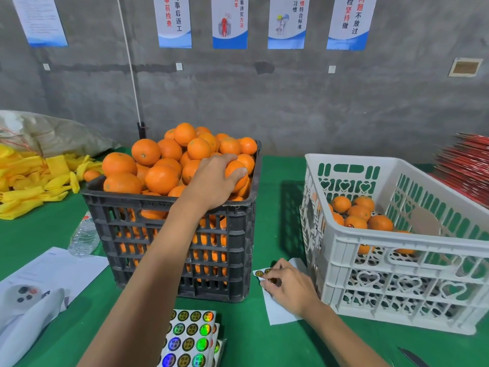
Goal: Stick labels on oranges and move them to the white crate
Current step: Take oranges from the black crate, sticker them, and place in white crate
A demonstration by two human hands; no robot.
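Observation:
A black crate (169,234) heaped with oranges stands in the middle of the green table. My left hand (211,181) reaches over its near rim and grips one orange (239,169) at the right side of the heap. A white crate (397,260) stands to the right with several oranges (357,213) inside. Beside its near left corner my right hand (288,287) pinches a round label (272,280) on a nearly used sticker sheet (275,308). Full holographic label sheets (191,337) lie at the front centre.
Yellow foam nets (29,178) pile up at the left, with a plastic bottle (82,237) and papers (50,271) nearer me. Red cartons (468,165) are stacked at the far right. A knife blade (412,357) lies at the bottom right. A concrete wall with posters rises behind.

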